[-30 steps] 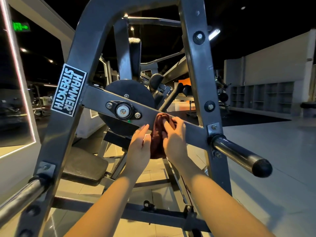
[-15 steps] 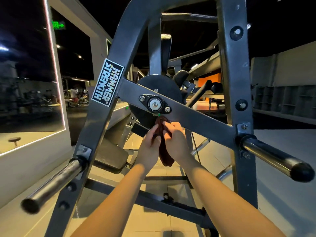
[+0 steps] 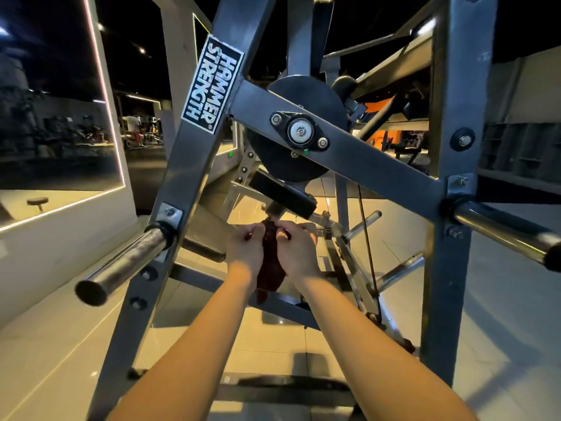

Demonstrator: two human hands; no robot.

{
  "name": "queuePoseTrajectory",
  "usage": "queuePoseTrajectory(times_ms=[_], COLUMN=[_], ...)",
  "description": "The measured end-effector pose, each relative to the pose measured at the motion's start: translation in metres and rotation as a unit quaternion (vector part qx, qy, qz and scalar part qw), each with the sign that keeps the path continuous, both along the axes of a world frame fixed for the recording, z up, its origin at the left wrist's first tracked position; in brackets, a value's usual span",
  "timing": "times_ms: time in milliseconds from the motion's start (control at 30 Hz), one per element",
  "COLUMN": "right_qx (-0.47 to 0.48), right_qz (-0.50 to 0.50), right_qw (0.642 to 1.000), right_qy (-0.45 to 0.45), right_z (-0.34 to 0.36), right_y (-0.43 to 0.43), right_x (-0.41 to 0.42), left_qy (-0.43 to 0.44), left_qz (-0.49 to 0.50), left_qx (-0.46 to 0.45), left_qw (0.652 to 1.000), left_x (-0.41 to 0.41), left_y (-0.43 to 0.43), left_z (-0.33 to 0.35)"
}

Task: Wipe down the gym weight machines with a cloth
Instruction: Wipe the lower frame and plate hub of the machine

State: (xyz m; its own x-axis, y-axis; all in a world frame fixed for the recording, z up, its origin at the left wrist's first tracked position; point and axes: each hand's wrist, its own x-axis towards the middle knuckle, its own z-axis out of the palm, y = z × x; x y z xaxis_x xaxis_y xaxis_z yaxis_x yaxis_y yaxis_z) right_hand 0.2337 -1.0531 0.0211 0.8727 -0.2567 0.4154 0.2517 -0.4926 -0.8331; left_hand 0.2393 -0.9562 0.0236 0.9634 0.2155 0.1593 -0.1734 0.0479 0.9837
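Two hands on one rag, none on steel. The left hand (image 3: 244, 249) and right hand (image 3: 299, 253) sit knuckle to knuckle straight below the bearing hub (image 3: 300, 132). Both have fingers curled in, pinching the top of the dark red cloth (image 3: 270, 270). The cloth hangs bunched between the palms, tail dangling toward the wrists. It looks clear of the frame. Can't tell whether its top edge brushes the black bracket (image 3: 282, 192) between it and the hub.

Read: this is a regrip/refold step, not a wipe stroke. The cloth is wadded, with no flat face presented to anything.

Next move calls for folding it to a flat pad, passing it to a single hand, then pressing it onto a surface.

Candidates, all placed from the hub:
- diagonal crossbar (image 3: 379, 168), carries the hub and runs down-right
- black disc (image 3: 285, 170), behind the hub
- left frame leg (image 3: 182, 183), down-left, with the label (image 3: 212, 86) up-left
- chrome weight horn (image 3: 121, 265), far down-left
- second horn (image 3: 501, 229), far down-right, off the right upright (image 3: 455, 101)
- lower cross tube (image 3: 206, 281), well below

Judgement: the horns are round, so wrap the cloth and slide it along. Flat bars take a straight pass. The bolt heads (image 3: 322, 143) beside the hub could snag a loose tail, so keep it tucked.
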Motion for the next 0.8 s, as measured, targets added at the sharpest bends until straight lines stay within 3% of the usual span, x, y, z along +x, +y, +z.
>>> queuePoseTrajectory(times_ms=[200, 400, 667, 800], right_qx=[0.031, -0.015, -0.037, -0.077], right_qz=[0.059, 0.074, 0.041, 0.118], right_qw=[0.998, 0.997, 0.998, 0.990], right_qy=[0.014, 0.035, 0.041, 0.024], right_z=[-0.029, -0.065, -0.109, -0.134], right_y=[0.027, 0.052, 0.065, 0.071], right_x=[-0.005, 0.007, 0.051, 0.068], left_qy=[0.008, -0.027, -0.015, 0.017], left_qz=[-0.013, -0.007, 0.011, -0.024], left_qx=[-0.022, 0.014, 0.170, 0.222], left_qw=[1.000, 1.000, 0.985, 0.975], left_x=[0.005, 0.002, 0.024, 0.042], left_y=[0.031, 0.054, 0.092, 0.109], left_z=[-0.030, -0.065, -0.124, -0.154])
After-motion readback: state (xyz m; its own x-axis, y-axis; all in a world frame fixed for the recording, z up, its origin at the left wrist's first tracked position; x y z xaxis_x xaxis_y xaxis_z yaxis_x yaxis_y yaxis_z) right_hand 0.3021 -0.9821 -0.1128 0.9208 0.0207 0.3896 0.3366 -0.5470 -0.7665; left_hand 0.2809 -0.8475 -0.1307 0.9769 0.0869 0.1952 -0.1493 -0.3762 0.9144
